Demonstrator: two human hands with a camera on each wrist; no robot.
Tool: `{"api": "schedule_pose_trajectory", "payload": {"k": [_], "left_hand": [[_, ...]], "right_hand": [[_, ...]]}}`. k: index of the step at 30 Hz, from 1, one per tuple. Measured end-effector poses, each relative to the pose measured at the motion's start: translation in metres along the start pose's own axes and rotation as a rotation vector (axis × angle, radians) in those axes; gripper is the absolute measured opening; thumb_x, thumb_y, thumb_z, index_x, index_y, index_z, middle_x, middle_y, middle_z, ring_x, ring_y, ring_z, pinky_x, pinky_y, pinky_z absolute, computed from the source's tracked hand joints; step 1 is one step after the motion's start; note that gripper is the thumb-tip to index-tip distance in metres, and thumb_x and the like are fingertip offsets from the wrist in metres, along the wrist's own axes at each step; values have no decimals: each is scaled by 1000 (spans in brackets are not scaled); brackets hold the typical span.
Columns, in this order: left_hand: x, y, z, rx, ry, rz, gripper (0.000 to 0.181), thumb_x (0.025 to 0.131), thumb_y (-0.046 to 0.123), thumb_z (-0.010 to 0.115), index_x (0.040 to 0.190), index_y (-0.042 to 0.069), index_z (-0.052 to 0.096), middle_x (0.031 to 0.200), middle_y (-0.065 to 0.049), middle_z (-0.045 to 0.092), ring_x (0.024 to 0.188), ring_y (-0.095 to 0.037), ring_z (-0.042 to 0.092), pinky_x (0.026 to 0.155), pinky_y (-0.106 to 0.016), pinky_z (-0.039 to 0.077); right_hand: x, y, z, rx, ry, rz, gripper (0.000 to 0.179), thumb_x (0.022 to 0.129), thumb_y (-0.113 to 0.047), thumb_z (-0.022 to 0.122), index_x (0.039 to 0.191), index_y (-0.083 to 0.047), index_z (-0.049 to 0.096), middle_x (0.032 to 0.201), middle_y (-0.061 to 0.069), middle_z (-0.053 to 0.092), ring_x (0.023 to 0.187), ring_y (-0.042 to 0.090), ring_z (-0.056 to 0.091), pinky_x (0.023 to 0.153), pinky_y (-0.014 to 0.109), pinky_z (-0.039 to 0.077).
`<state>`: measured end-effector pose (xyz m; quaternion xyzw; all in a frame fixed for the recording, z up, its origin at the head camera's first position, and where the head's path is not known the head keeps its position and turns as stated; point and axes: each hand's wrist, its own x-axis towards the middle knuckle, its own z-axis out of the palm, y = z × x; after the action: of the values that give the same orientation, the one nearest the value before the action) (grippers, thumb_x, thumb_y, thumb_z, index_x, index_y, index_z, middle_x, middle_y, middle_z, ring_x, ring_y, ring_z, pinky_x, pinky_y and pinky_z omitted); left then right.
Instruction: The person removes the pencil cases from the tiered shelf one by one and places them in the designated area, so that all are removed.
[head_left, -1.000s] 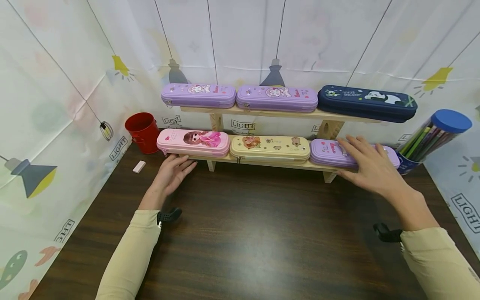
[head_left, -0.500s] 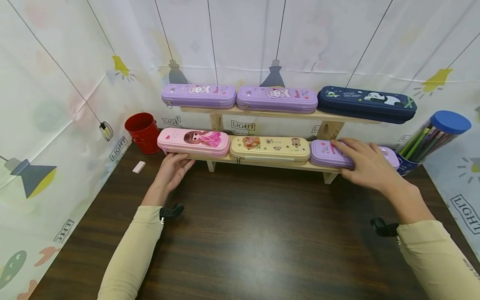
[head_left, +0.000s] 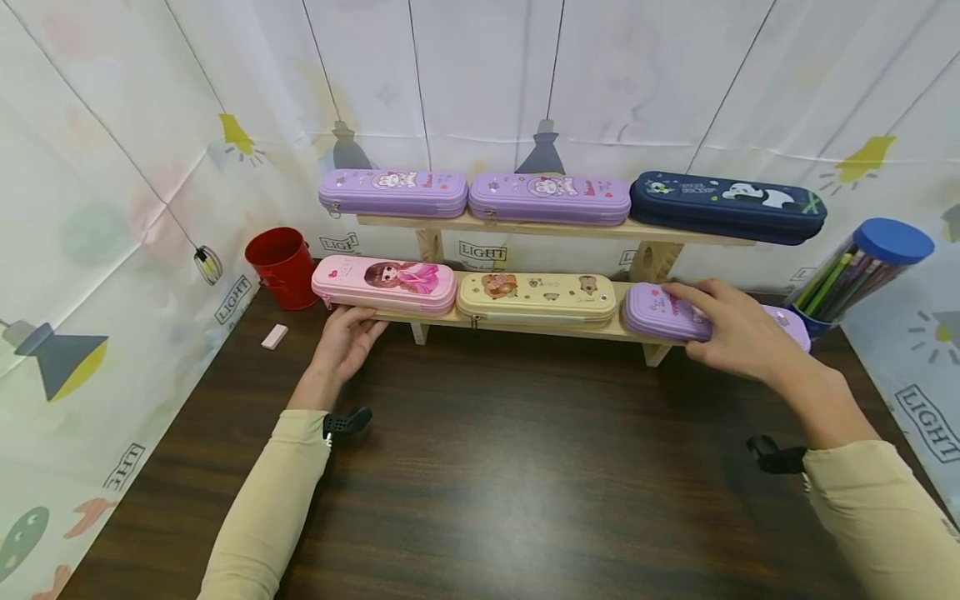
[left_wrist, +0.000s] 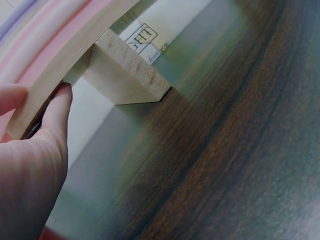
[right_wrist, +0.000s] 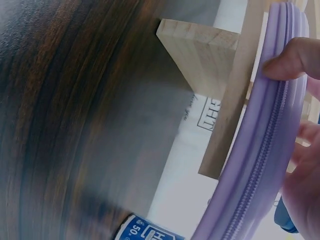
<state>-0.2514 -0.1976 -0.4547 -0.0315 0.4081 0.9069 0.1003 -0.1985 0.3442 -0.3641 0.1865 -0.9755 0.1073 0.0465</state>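
Note:
My right hand (head_left: 738, 337) grips a purple pencil case (head_left: 652, 310) at the right end of the lower shelf board, fingers over its top and thumb at the front. The right wrist view shows the thumb on the zipped side of this case (right_wrist: 260, 145). At the left end, my left hand (head_left: 342, 346) pinches the edge of the wooden shelf (left_wrist: 70, 55), one digit beneath the board and another at its edge. A pink pencil case (head_left: 412, 279) with a doll picture lies just above that hand. Between the two stands a yellow pencil case (head_left: 536, 297).
Two purple pencil cases (head_left: 393, 193) and a navy panda case (head_left: 727, 206) lie on the upper board. At left are a red bucket (head_left: 281, 267) and a small pale eraser-like block (head_left: 274, 337). A blue-lidded tube of pencils (head_left: 855, 271) leans at the right.
My right hand has closed on the right-hand purple pencil case, which has shifted rightward, opening a gap beside the yellow one. My left hand has settled against the shelf's left end.

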Motion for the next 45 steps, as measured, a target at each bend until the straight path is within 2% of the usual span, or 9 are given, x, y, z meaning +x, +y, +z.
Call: {"api": "schedule_pose_trajectory", "payload": {"k": [6,11,19,26,28,35,38,42,45], "left_hand": [[-1,-1,-2,-36,7,30,64,100,-10,34,157,14,19,163,-11,24,150,-26,27,121,-42,27],[-2,-4,-1,-37,-6,39,62,100,-10,32,157,12,19,163,-11,23,150,-26,27,121,-42,28],[0,-6,2,-44,-13,52,63,100,-11,32,158,10,18,165,-12,21,151,-27,25,118,-41,30],[1,-6,1,-43,-20,47,64,99,-12,32,158,10,18,165,-12,21,151,-27,26,116,-40,32],[0,-7,1,-48,-21,45,65,99,-12,33,158,11,17,166,-11,20,151,-27,25,116,-40,33],[-3,-8,-2,-53,-20,45,64,100,-11,31,159,12,16,166,-10,19,151,-27,25,113,-38,36],[-3,-8,-3,-43,-25,48,64,100,-10,31,159,12,16,165,-11,20,151,-27,25,114,-38,36],[-3,-7,-1,-31,-30,48,64,100,-10,32,158,12,17,165,-11,21,151,-27,26,114,-38,37],[-3,-6,0,-31,-36,45,66,100,-11,33,159,12,16,166,-10,19,151,-27,24,114,-38,37]], "right_hand": [[-10,-6,-10,-16,-45,70,87,73,-20,79,151,-22,41,136,24,48,117,44,47,95,69,45],[-24,-5,-18,-39,-46,87,89,73,-21,80,152,-22,39,133,25,48,112,43,47,89,66,47],[-44,0,-27,-40,-71,178,93,73,-25,82,154,-20,36,130,27,45,108,42,45,83,63,50],[-69,10,-29,-55,-37,215,92,72,-30,85,151,-15,40,121,26,49,99,39,48,71,51,49],[-76,14,-28,-57,-22,221,92,70,-30,86,150,-15,41,120,27,50,98,40,49,70,51,49],[-96,31,-31,-41,-83,309,101,73,-42,84,154,-16,30,124,31,42,90,44,53,56,49,50],[-103,36,-31,-36,-117,358,106,74,-46,82,156,-14,25,126,35,39,89,47,53,57,54,51],[-115,41,-30,-39,-160,417,110,75,-50,80,157,-9,20,129,40,36,95,54,50,70,70,50],[-124,46,-30,-55,-177,444,111,75,-52,79,157,-7,18,128,42,37,96,55,49,73,74,48]]}}
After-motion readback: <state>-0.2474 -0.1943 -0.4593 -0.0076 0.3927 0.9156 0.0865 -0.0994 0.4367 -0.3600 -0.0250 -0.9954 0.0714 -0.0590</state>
